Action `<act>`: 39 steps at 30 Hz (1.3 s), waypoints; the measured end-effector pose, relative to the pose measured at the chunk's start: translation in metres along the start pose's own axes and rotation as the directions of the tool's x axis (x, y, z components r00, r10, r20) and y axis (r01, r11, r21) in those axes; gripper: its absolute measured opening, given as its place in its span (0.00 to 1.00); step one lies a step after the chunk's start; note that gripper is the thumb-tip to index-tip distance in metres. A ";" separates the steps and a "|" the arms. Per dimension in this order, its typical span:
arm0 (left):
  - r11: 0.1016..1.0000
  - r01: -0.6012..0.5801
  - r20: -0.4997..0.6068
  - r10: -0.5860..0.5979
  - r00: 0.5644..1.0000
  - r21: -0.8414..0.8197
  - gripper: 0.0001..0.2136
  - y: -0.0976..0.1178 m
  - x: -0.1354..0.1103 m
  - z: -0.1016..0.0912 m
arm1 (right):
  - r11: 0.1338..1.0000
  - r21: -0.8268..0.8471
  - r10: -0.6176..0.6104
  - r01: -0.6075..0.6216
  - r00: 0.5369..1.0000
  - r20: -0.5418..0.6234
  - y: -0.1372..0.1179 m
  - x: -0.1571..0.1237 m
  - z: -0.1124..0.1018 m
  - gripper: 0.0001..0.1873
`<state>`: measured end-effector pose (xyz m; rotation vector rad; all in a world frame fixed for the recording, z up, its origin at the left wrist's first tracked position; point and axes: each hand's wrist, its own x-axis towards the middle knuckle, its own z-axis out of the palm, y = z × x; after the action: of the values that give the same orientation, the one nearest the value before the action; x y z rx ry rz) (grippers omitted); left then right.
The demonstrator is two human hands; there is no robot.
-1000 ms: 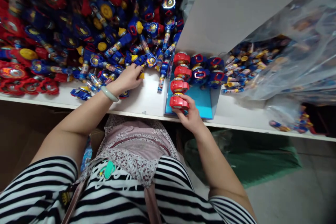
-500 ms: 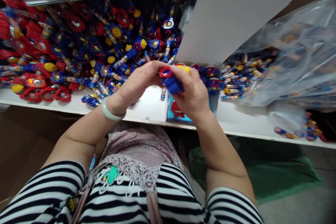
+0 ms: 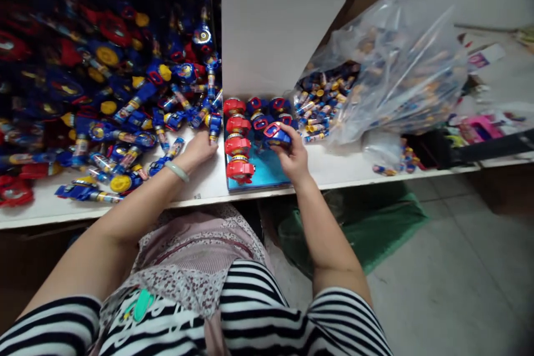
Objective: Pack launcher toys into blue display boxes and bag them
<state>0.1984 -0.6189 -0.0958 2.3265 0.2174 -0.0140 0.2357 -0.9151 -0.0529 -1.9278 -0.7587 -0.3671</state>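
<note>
My right hand (image 3: 295,157) holds a blue toy with a red-rimmed top (image 3: 277,133) over the display box (image 3: 267,173). Inside that box, several red toys (image 3: 237,146) stand in a column along the left side, with blue toys (image 3: 256,104) beside them at the back. My left hand (image 3: 201,151) is at the left of the box, its fingers closed on the lower end of a blue toy with a clear candy tube (image 3: 214,125). Its fingertips are partly hidden.
A heap of blue and red toys (image 3: 108,83) fills the left of the white shelf (image 3: 334,164). The box's raised white lid (image 3: 283,22) stands behind it. Right of it are small candy tubes (image 3: 319,103) and a large clear plastic bag (image 3: 400,78). A green sack (image 3: 367,228) lies below.
My hands have parted. The right one has lowered the blue toy to the box; the left one has gone to a toy beside it. The view has shifted to the right.
</note>
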 end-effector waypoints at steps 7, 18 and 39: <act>0.817 0.211 0.110 -0.181 0.977 -0.536 0.08 0.002 -0.046 -0.048 | 0.997 0.011 -0.083 0.083 0.985 0.149 0.003 -0.003 -0.016 0.27; 0.635 -0.022 -0.011 0.022 1.000 -0.773 0.17 0.030 -0.089 -0.059 | 0.992 -0.005 -0.119 0.126 0.947 0.298 -0.004 0.005 -0.019 0.28; 0.812 -0.372 -0.317 0.244 0.917 -0.450 0.16 0.052 -0.087 -0.090 | 0.994 -0.088 -0.074 0.058 0.979 -0.192 -0.069 -0.039 -0.039 0.32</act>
<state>0.1159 -0.6027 0.0104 1.8038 -0.0438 0.4495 0.1642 -0.9417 -0.0083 -1.9125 -0.6880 -0.6272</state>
